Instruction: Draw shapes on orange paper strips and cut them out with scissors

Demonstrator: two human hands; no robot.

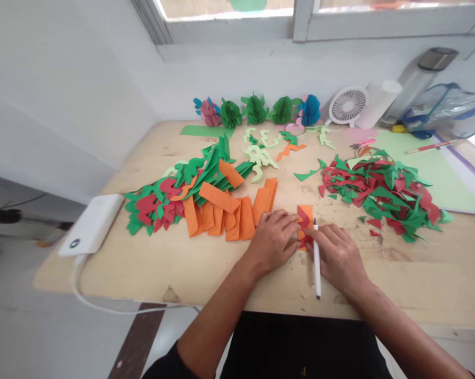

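Note:
A folded orange paper strip (307, 211) lies upright in front of me, with a wavy red paper cutout (303, 217) on top of it. My left hand (275, 237) is closed at the strip's left edge, fingertips and thumb holding the papers against the table. My right hand (338, 255) has a white marker pen (317, 268) between its fingers, its dark tip pointing away from me. Those right fingertips also touch the red cutout's lower part, partly hiding it. Just left of my left hand are several folded orange strips (245, 217).
Green and red leaf-like cutouts (154, 202) are heaped at left. Red and green scraps (391, 192) form a pile at right. Behind stand paper honeycomb figures (255, 110), a small white fan (348, 105) and a bottle (419, 84). A white power bank (91, 223) with a cable overhangs the left edge.

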